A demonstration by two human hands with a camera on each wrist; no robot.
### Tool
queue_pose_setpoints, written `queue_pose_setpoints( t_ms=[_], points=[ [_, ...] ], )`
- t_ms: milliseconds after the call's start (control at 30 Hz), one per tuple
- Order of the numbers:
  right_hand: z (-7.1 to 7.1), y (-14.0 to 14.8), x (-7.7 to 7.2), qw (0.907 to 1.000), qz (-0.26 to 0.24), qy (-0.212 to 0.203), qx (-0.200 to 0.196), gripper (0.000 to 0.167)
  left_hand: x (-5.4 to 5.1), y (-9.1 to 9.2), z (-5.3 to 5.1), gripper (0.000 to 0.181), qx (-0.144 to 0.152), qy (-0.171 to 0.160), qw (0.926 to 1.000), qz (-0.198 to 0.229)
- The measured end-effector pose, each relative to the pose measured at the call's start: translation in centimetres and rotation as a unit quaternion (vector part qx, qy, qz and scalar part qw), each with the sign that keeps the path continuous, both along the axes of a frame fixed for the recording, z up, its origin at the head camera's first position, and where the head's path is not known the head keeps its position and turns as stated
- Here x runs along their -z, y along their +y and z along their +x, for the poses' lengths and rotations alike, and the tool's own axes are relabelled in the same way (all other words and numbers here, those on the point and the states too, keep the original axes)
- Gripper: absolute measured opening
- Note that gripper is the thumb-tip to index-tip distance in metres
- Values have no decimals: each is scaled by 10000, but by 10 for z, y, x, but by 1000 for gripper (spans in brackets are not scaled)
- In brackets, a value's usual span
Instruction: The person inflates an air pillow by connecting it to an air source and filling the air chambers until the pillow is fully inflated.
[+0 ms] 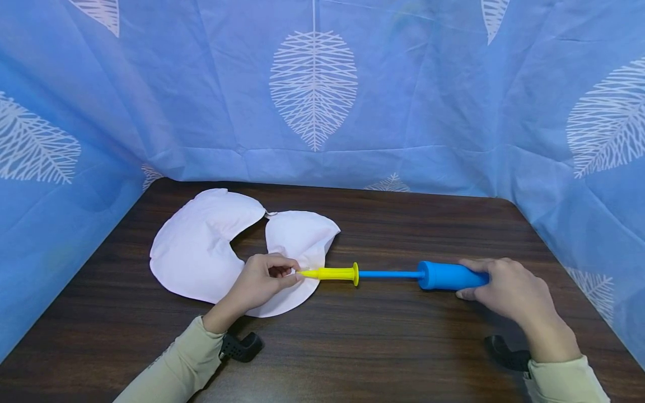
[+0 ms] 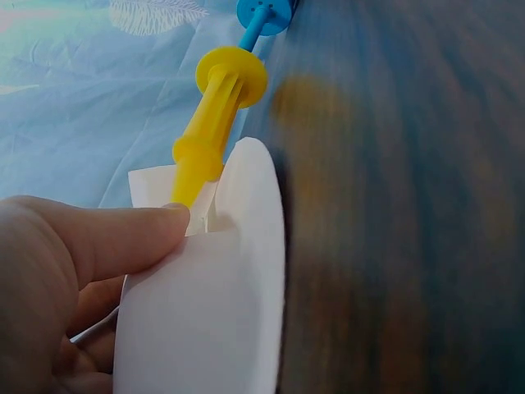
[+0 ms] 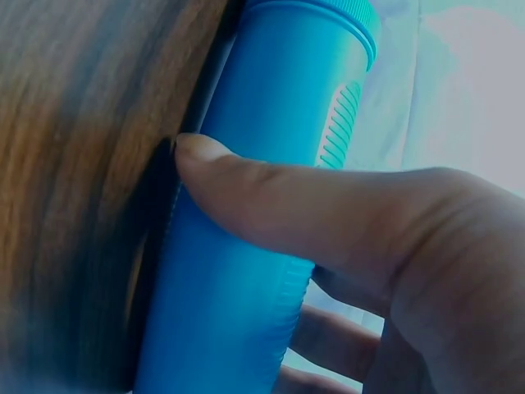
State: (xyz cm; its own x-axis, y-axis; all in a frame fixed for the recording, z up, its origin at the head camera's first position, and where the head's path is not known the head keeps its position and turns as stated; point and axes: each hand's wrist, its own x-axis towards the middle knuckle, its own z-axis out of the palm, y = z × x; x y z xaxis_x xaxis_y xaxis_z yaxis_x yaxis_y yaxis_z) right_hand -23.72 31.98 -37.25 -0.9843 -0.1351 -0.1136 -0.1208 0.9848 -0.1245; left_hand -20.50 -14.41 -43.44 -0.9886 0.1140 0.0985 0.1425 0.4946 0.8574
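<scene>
- One hand pump (image 1: 393, 274) is seen, lying lengthwise across the right part of one dark wooden table (image 1: 383, 347); it is made of one blue barrel (image 1: 448, 276), one blue rod (image 1: 378, 274) and one yellow nozzle (image 1: 335, 273).
- One white cushion (image 1: 188, 252) is seen, laid on the left part of the table; two puffed lobes of it are counted, joined by a small tab (image 1: 272, 214) at the far side, with a gap of bare wood between.
- Two hands are counted. By the left hand (image 1: 259, 282), the cushion is pinched between thumb and fingers, just at the tip of the yellow nozzle.
- By the right hand (image 1: 514, 288), the blue barrel is grasped near its outer end.
- Two light sleeves (image 1: 173, 361) and two black wrist straps (image 1: 242, 347) are counted, one on each arm.
- One blue curtain (image 1: 428, 101) is hung around the table; eight white leaf prints, whole or partial, are counted on it.
- Only in the head view are the whole pump and both lobes shown together.
- Only in the left wrist view are the small holes in the barrel's end shown; how deep the nozzle is inserted cannot be told, as the tip is covered by the thumb.
- Only in the right wrist view is a ridged patch (image 3: 338, 127) shown on the barrel, with the thumb laid across.
</scene>
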Motion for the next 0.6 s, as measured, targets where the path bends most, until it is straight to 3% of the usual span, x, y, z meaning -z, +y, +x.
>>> queue_pose_setpoints(
  t_ms=[600],
  points=[
    [6,-25,8,9968,-207,573,-511,73,0,-2,0,11,-53,-48,10000,-11]
  ],
)
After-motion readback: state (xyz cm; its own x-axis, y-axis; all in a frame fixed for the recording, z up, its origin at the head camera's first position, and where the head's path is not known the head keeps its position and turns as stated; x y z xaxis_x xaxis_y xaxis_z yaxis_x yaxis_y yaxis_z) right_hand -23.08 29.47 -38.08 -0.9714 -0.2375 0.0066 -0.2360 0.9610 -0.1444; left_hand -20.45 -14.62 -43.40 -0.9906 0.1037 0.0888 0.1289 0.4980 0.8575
